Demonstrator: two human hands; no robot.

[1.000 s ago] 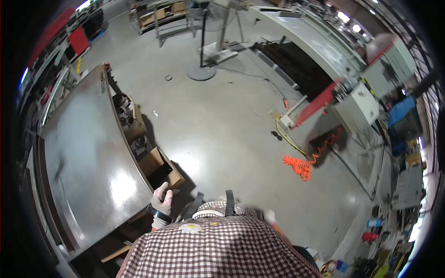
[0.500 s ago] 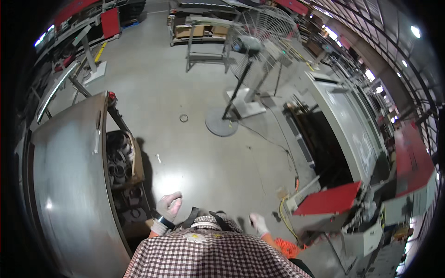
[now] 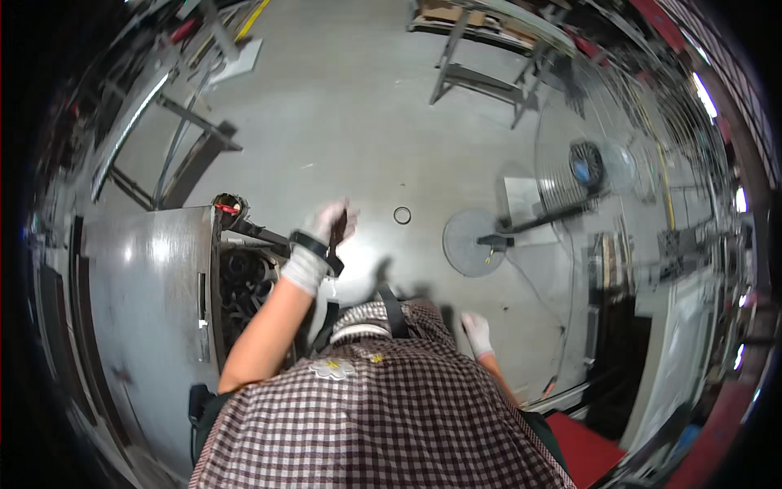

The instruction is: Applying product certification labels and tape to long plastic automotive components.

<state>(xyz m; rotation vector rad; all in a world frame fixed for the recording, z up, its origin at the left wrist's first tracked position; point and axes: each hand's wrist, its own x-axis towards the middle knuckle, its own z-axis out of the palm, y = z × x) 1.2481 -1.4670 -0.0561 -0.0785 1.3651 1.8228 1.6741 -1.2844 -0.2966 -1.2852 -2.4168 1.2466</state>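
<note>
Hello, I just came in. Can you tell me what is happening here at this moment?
A person in a brown-and-white checked shirt stands on a grey concrete workshop floor. The left hand, in a white work glove with a black wrist strap, is raised and grips a small dark object; what it is cannot be told. The right hand, also white-gloved, hangs low and empty. A grey metal table stands to the left, a pedestal fan to the right.

Two gloved hands, left [image 3: 324, 222] and right [image 3: 476, 332], one standing fan [image 3: 588, 163] far right, one ring [image 3: 401, 215] on the floor, one steel table [image 3: 147, 277] left.
</note>
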